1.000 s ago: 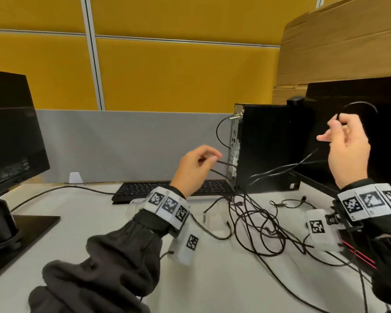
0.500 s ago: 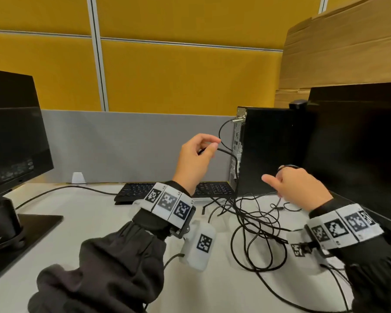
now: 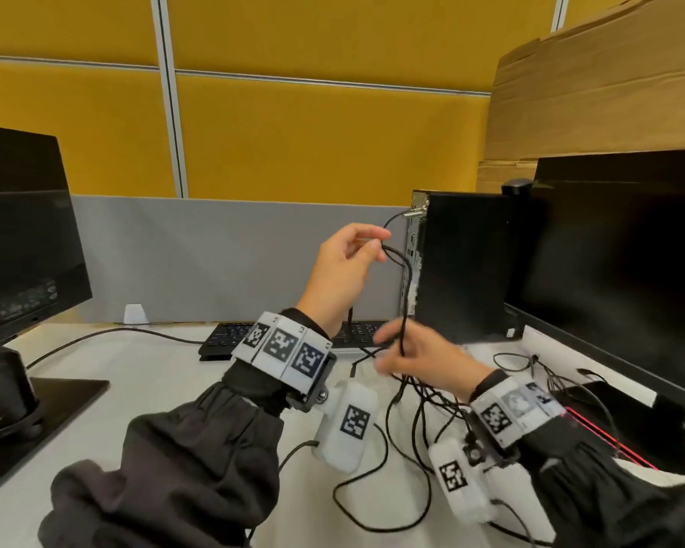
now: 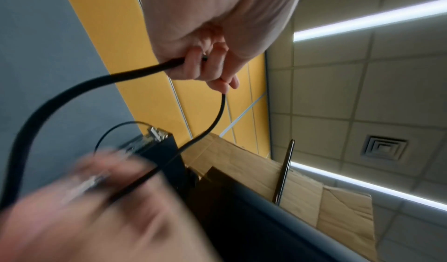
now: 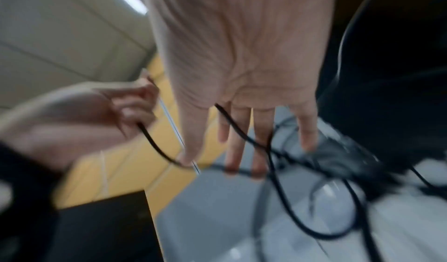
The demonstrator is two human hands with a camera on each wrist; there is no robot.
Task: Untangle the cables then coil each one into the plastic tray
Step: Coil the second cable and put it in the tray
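Note:
A thin black cable (image 3: 406,294) hangs in a loop from my left hand (image 3: 376,247), which is raised in front of the computer tower and pinches it between thumb and fingers. In the left wrist view the fingers (image 4: 193,65) curl round that cable (image 4: 72,88). Below, my right hand (image 3: 396,350) is blurred, with straight, spread fingers (image 5: 234,151). The cable (image 5: 154,143) runs across them without being gripped. A tangle of black cables (image 3: 424,393) lies on the desk under the right hand. I cannot make out a tray.
A black computer tower (image 3: 463,270) stands just behind the hands, with a monitor (image 3: 617,251) to the right and another monitor (image 3: 20,239) on the left. A keyboard (image 3: 230,338) lies against the grey partition. Cardboard (image 3: 602,85) leans at the back right.
My right hand dropped from high on the right, let go of its cable end and swung left under the left hand. The left hand rose slightly, still pinching the cable.

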